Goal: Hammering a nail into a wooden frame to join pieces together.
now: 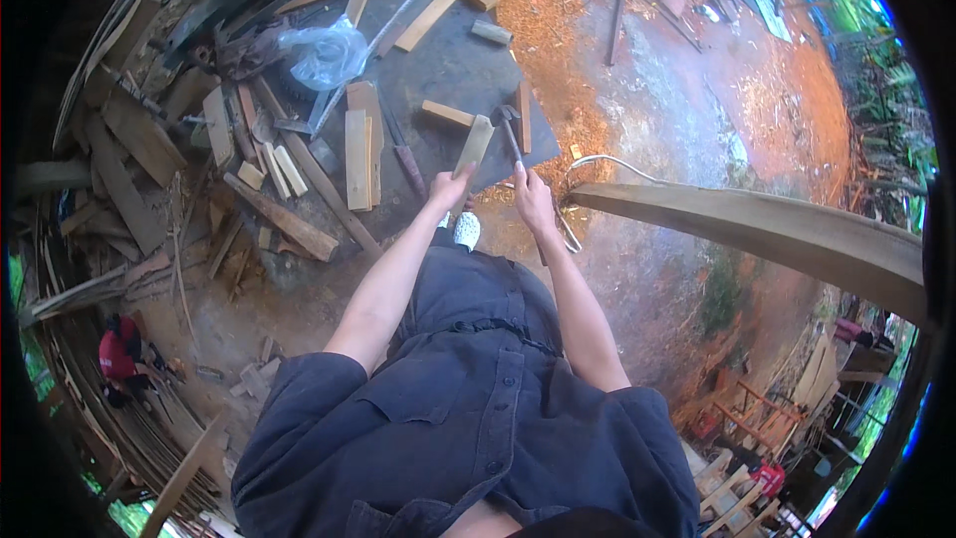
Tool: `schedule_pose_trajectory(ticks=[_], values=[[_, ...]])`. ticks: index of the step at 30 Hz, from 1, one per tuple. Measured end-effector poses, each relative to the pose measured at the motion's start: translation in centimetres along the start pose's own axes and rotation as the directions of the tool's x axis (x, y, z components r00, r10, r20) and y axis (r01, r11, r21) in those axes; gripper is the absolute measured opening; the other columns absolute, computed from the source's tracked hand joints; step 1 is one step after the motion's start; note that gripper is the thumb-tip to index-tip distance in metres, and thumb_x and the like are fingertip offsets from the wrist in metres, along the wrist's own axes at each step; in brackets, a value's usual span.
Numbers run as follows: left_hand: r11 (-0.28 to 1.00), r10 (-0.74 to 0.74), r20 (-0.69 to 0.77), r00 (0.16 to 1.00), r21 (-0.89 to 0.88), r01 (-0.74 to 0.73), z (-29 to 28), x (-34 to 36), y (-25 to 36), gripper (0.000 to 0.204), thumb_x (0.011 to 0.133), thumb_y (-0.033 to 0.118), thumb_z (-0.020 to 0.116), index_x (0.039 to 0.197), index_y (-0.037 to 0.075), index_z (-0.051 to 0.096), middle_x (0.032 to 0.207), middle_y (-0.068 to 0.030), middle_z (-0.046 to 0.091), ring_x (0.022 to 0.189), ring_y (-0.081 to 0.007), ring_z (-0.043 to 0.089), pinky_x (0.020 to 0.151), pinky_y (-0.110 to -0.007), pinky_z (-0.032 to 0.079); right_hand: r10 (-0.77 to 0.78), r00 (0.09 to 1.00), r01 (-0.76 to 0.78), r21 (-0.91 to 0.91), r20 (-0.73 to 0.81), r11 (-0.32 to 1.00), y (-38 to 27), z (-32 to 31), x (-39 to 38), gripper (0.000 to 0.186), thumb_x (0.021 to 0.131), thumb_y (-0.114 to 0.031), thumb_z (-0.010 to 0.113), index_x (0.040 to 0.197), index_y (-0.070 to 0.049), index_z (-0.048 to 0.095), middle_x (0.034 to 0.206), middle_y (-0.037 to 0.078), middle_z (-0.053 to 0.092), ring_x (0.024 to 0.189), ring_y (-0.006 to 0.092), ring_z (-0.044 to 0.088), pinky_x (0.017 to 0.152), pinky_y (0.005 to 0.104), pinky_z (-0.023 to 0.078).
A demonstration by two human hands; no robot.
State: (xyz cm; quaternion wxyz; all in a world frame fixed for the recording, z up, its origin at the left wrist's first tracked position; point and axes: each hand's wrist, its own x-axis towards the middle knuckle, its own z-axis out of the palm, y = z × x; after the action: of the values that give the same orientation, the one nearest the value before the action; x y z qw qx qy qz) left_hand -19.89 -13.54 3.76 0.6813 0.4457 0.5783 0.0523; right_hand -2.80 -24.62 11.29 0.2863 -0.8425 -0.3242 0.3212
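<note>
Dead ahead, 12 o'clock: wood strip (475,147) & hammer (509,114) in hand

L hand (451,189) wrapped round strip's lower end; R hand (535,201) clasped on hammer's handle. Wood block (446,113), approx 11 o'clock, by strip's top. Long beam (747,224), 2 o'clock. Farther, plastic bag (332,53), 11 o'clock.

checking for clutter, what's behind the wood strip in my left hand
The dark sheet shows on both sides of the strip, and a short block ends at its upper left. Whatever the strip and left hand cover cannot be seen.
</note>
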Motion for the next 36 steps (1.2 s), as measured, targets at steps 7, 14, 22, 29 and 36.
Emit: schedule_pose_trajectory(ticks=[7, 14, 22, 29, 36], values=[[1.0, 0.016, -0.054, 0.998, 0.001, -0.016, 0.2, -0.9, 0.0, 0.075, 0.098, 0.068, 0.069, 0.105, -0.007, 0.075, 0.08, -0.0155, 0.075, 0.067, -0.0242, 0.077, 0.06, -0.04, 0.064, -0.116, 0.993, 0.112, -0.161, -0.014, 0.981, -0.1, -0.4, -0.6, 0.059, 0.114, -0.056, 0.038, 0.112, -0.002, 0.061, 0.095, 0.034, 0.073, 0.094, 0.0567, 0.069, 0.079, 0.0668, 0.051], [0.998, 0.055, -0.077, 0.995, 0.045, -0.052, 0.6, -0.7, 0.3, 0.076, 0.098, 0.069, 0.068, 0.111, -0.005, 0.077, 0.08, -0.0158, 0.076, 0.07, -0.0257, 0.079, 0.063, -0.04, 0.065, -0.144, 0.989, 0.124, -0.317, -0.041, 0.94, -0.5, 0.3, 0.7, 0.051, 0.116, -0.051, 0.039, 0.108, -0.005, 0.059, 0.086, 0.036, 0.069, 0.087, 0.0582, 0.067, 0.072, 0.0677, 0.048], [0.989, 0.013, -0.112, 0.994, 0.148, 0.004, 0.4, -0.6, 0.1, 0.078, 0.098, 0.073, 0.063, 0.112, -0.003, 0.078, 0.081, -0.0145, 0.078, 0.069, -0.025, 0.079, 0.071, -0.039, 0.066, -0.15, 0.987, 0.138, -0.191, -0.049, 0.972, -3.2, -1.1, -0.3, 0.055, 0.114, -0.055, 0.038, 0.113, -0.004, 0.061, 0.091, 0.035, 0.071, 0.088, 0.0589, 0.068, 0.077, 0.0697, 0.049], [0.994, 0.029, -0.094, 0.995, 0.111, -0.018, 0.7, -0.8, 0.9, 0.071, 0.101, 0.066, 0.065, 0.112, -0.003, 0.077, 0.08, -0.015, 0.077, 0.068, -0.0258, 0.079, 0.063, -0.04, 0.065, -0.07, 0.998, 0.066, -0.345, 0.002, 0.936, -0.2, -0.5, 0.2, 0.06, 0.113, -0.057, 0.042, 0.11, -0.002, 0.065, 0.092, 0.036, 0.072, 0.096, 0.0529, 0.072, 0.081, 0.0625, 0.055], [0.996, 0.056, 0.026, 0.998, -0.076, -0.054, 0.1, 0.8, -0.4, 0.061, 0.107, 0.055, 0.063, 0.117, -0.005, 0.071, 0.087, -0.0177, 0.077, 0.068, -0.0264, 0.077, 0.059, -0.039, 0.063, -0.024, 1.0, 0.025, 0.064, -0.014, 0.998, 6.1, -4.2, -3.1, 0.065, 0.114, -0.054, 0.045, 0.106, 0.006, 0.067, 0.085, 0.022, 0.069, 0.08, 0.0326, 0.067, 0.078, 0.0475, 0.052]])
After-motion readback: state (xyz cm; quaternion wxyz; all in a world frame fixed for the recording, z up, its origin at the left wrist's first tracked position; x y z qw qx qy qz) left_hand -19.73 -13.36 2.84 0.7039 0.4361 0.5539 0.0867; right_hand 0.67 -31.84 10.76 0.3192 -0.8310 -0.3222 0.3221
